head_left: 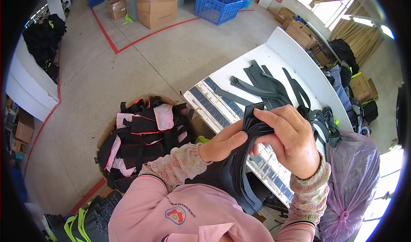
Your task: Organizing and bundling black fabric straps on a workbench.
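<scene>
A bundle of dark grey fabric strips (245,173) hangs in a loop in front of my chest, its stacked ends pointing up. My left hand (224,142) grips the bundle from the left, thumb laid across its side. From the right, my right hand (287,135) pinches the same strips just below their top ends, thumb and fingers pressed on them. Just beyond my hands, more loose dark grey strips (267,85) lie spread on a white table (252,55). The parts of the strips behind my fingers are hidden.
Left of the table stands a carton packed with black and pink bags (147,130). A purple plastic sack (351,177) leans at the table's right side. Stacked dark pieces with neon-yellow straps (81,220) sit at lower left. A blue crate (218,7) and cardboard box (157,10) stand farther off.
</scene>
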Demonstrator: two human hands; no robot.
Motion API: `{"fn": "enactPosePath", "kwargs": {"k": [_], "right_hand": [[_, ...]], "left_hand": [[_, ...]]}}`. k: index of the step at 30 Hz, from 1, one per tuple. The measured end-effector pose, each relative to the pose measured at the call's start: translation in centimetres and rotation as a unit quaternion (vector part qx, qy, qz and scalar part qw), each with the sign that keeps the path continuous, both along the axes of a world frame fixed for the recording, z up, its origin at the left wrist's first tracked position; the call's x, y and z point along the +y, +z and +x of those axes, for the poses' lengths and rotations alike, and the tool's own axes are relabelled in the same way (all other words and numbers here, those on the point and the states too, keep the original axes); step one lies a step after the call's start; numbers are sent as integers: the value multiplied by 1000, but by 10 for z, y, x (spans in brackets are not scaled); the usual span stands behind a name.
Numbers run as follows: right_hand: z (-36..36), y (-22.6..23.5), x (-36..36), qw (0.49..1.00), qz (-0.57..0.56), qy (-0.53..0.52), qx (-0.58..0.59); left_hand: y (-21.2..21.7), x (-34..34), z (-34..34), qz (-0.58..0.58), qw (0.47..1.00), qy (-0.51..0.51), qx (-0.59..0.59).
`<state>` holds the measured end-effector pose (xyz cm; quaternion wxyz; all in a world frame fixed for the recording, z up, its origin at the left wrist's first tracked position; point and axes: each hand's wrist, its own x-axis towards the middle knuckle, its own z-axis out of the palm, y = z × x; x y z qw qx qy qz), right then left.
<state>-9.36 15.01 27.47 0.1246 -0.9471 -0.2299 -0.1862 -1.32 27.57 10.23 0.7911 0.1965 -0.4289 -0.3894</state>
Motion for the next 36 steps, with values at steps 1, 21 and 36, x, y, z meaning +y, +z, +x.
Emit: {"fn": "enactPosePath", "kwargs": {"k": [1, 21, 36], "right_hand": [[0, 1, 1, 1000, 1, -2, 5], [0, 8, -7, 993, 42, 15, 107], [0, 2, -13, 969, -53, 104, 218]], "left_hand": [[0, 1, 1, 1, 1000, 0, 0], [9, 15, 23, 73, 987, -134, -54], [45, 10, 29, 93, 963, -67, -245]]}}
